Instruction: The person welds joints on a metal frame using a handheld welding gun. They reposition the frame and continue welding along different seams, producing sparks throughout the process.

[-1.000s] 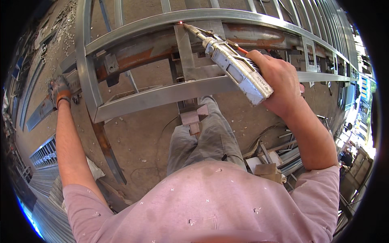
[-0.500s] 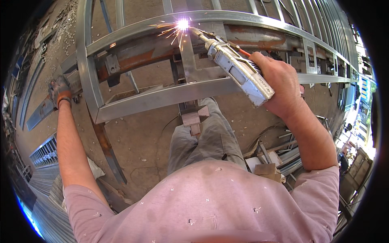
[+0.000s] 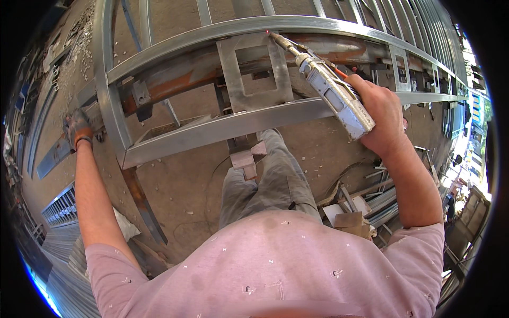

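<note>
In my bare right hand (image 3: 383,117) is a silver handheld welding gun (image 3: 336,95), the fingers wrapped round its grip. Its nozzle points at the seam between a square steel plate with a cut-out window (image 3: 229,74) and the upper rail of a steel frame (image 3: 185,45). A small red dot glows at that seam, just ahead of the tip. At the far left, my left hand (image 3: 79,127), in a grey and orange glove, bends over the end of a steel beam (image 3: 96,108); its fingertips are partly hidden.
Rusty beams (image 3: 164,87) run under the frame. A smaller windowed plate (image 3: 400,69) sits farther right along it. Metal offcuts and a cardboard box (image 3: 352,223) lie at lower right. Stacked steel tubes (image 3: 63,249) are at lower left.
The bright arc and sparks have gone, leaving a red dot. The welding gun and my right hand have shifted right along the upper rail. My left hand stays at the beam.
</note>
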A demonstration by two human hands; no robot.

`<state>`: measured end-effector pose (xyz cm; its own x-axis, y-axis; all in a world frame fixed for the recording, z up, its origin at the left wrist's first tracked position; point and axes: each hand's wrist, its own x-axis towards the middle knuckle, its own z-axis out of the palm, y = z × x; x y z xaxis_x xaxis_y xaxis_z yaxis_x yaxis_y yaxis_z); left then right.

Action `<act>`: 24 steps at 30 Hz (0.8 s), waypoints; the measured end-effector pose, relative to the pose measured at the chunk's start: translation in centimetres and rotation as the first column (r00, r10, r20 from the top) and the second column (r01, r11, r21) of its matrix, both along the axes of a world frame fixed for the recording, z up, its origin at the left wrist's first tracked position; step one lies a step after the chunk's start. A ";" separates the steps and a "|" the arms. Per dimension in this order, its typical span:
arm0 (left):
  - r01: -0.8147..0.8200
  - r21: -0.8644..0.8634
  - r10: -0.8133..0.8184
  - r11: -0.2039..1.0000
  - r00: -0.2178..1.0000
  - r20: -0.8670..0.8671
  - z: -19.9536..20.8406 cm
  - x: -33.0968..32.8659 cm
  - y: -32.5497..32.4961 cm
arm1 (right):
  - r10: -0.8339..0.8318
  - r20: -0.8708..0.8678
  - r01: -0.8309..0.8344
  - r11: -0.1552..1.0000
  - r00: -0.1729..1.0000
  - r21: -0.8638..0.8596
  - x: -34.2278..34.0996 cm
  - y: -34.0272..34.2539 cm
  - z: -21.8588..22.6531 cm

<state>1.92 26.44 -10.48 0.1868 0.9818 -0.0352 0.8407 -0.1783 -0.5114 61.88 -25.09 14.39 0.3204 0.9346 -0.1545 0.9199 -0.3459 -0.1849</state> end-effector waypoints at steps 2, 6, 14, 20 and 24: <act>0.001 -0.014 -0.002 1.000 1.000 -0.025 0.6 0.5 -0.3 | 0.006 -0.005 -0.005 1.000 1.000 0.025 0.2 0.0 0.0; -0.039 0.017 0.038 0.999 0.998 0.055 0.8 0.7 -0.2 | 0.004 -0.018 -0.005 1.000 1.000 -0.013 0.4 0.3 0.1; -0.335 0.006 0.302 0.942 0.856 0.420 0.6 0.9 -0.1 | -0.009 0.003 0.009 0.999 1.000 -0.040 0.5 0.7 0.2; -0.301 0.028 0.262 0.953 0.867 0.424 0.4 0.5 0.1 | -0.024 0.004 0.024 0.998 1.000 -0.056 0.6 0.9 0.4; -0.325 0.001 0.289 0.946 0.841 0.457 0.5 0.7 -0.1 | -0.015 0.000 0.015 0.998 1.000 -0.068 0.7 1.0 0.7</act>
<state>2.61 26.36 -9.95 -0.1472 0.9876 0.0549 0.9860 0.1509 -0.0713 62.60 -24.06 15.07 0.3340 0.9171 -0.2175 0.9146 -0.3712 -0.1607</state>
